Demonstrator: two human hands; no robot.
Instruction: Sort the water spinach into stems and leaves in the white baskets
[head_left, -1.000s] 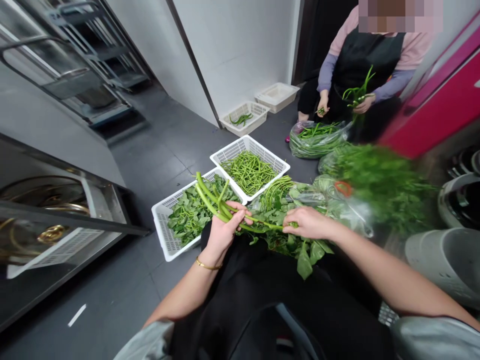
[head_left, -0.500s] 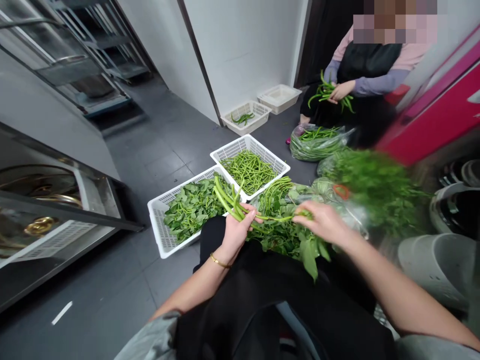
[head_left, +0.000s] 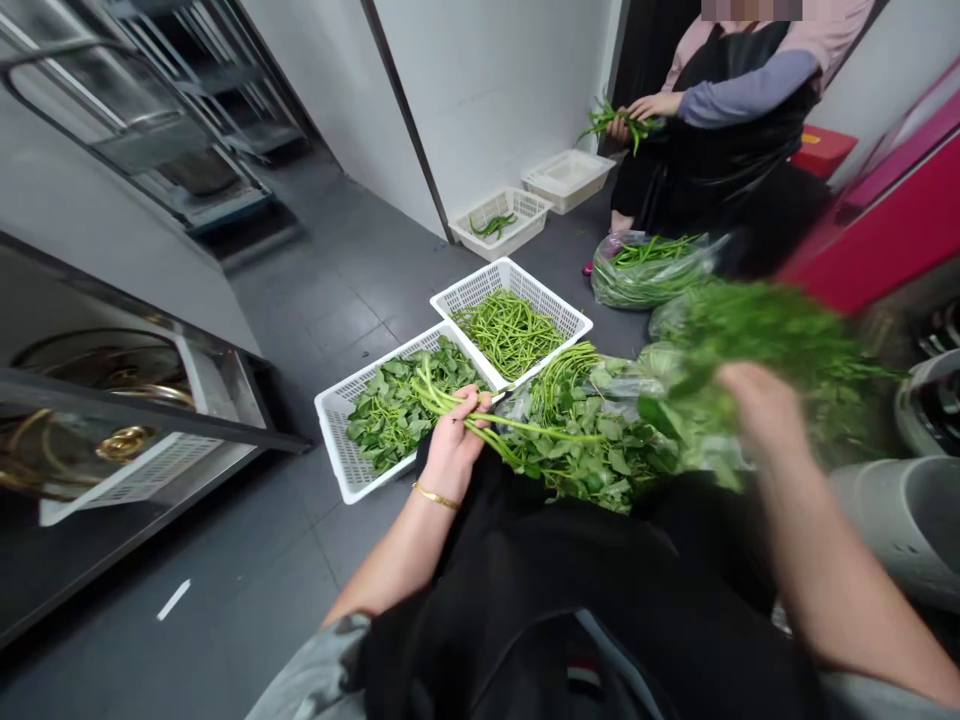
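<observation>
Left hand [head_left: 454, 448]: fingers clenched around a bunch of green stems [head_left: 433, 392], held at centre, just above the near edge of the leaf basket [head_left: 339, 472]. Stem ends trail right across the leafy pile [head_left: 585, 462]. Right hand [head_left: 750, 405]: raised at right, blurred; grip cannot be told. Stem basket [head_left: 480, 285] sits just beyond, touching the leaf basket.
</observation>
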